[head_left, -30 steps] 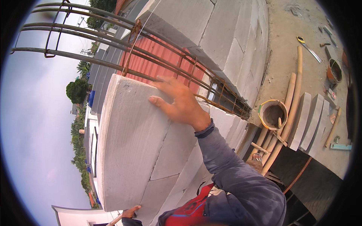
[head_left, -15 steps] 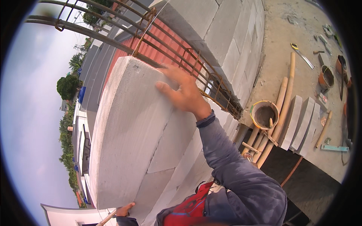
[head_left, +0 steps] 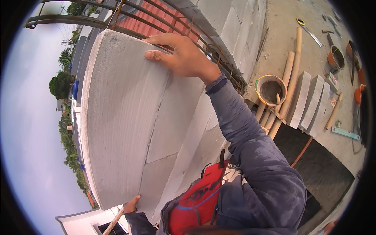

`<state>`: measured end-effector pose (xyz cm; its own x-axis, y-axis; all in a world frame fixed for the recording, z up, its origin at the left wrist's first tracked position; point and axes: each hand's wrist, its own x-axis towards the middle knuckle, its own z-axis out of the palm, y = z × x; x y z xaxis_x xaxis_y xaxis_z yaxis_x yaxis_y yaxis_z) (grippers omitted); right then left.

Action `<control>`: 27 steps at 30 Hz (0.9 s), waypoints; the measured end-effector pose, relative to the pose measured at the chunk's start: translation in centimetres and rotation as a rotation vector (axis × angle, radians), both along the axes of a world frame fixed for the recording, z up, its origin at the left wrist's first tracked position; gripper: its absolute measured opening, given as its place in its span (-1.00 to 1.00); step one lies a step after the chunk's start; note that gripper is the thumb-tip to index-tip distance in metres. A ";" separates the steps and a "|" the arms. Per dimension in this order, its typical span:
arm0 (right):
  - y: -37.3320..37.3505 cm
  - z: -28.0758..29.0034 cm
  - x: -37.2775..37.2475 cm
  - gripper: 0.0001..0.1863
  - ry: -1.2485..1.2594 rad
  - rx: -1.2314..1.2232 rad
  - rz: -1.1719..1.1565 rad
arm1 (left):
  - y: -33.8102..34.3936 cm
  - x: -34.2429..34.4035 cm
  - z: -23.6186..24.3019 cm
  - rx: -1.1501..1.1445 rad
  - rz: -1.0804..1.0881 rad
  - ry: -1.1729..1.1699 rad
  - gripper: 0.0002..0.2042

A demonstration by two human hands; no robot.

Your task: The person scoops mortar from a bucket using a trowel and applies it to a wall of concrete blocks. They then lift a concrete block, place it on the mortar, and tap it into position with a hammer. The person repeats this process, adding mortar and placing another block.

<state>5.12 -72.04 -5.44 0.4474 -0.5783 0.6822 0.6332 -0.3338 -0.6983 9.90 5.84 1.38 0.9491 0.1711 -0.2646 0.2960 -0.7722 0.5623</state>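
A large pale grey block (head_left: 117, 109) forms the top course of the block wall (head_left: 168, 129) in front of me, its face streaked and its corner slightly pitted. My right hand (head_left: 176, 56) grips the block's upper end in the picture, thumb on the face and fingers over the edge beside the rusty rebar cage (head_left: 207, 51). My left hand (head_left: 131, 204) holds the block's lower end, thumb showing and the other fingers mostly hidden. A pale pole (head_left: 111, 224) extends below that hand.
Another block wall (head_left: 231, 35) rises beyond the rebar. On the concrete floor at right lie a mortar bucket (head_left: 270, 90), bamboo poles (head_left: 298, 43), loose blocks (head_left: 309, 102), a hand saw (head_left: 309, 31) and tools. A dark opening (head_left: 313, 168) is at lower right, red roofing (head_left: 156, 15) beyond the cage.
My view has shifted, so the block, wall and floor items appear higher in the picture. Both hands have stayed on the block's two ends, the right one now higher in the picture.
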 end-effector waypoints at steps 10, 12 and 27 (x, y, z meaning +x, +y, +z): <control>0.5 -0.7 1.0 -0.40 0.031 0.056 0.105 | -10.9 -3.4 1.2 -0.045 -0.121 -0.016 -0.36; 0.2 -0.8 0.7 -0.48 0.059 0.140 0.074 | -10.3 -2.9 0.3 -0.087 -0.149 -0.059 -0.35; 20.3 10.2 -4.9 -0.66 -0.366 -0.260 -0.218 | -9.4 -1.4 -1.3 -0.052 -0.657 -0.533 -0.07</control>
<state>0.23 -51.75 4.75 0.0395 -0.4217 0.9059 0.7174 -0.6191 -0.3195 8.51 -3.56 0.11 0.8512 -0.4591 0.2542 -0.5189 -0.6636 0.5389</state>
